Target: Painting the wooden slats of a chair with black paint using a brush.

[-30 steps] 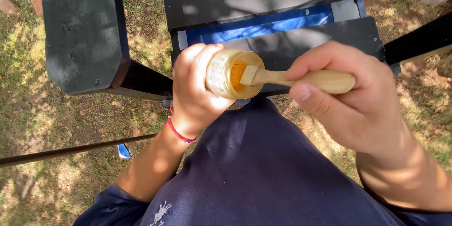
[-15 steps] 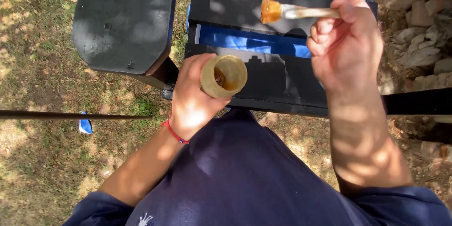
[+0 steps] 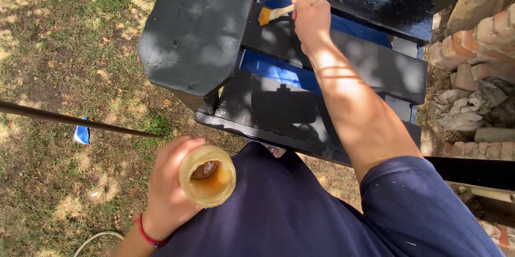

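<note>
My left hand (image 3: 169,190) holds a small open jar (image 3: 207,175) of amber liquid close to my body, low in the head view. A red band circles that wrist. My right hand (image 3: 311,18) is stretched out forward, gripping a wooden-handled paintbrush (image 3: 276,13). Its wet orange bristles touch a black slat (image 3: 348,53) of a black wooden chair (image 3: 198,32). Blue tarp (image 3: 279,69) shows through the gaps between the slats.
Grass and dry dirt lie to the left, with a small blue and white object (image 3: 81,135) on it. A thin dark rod (image 3: 75,120) crosses the left side. Loose bricks (image 3: 472,42) and crumpled paper (image 3: 461,107) sit at the right.
My right hand pulled the brush out of the jar and reached forward to the chair slats. My left hand lowered the jar towards my body.
</note>
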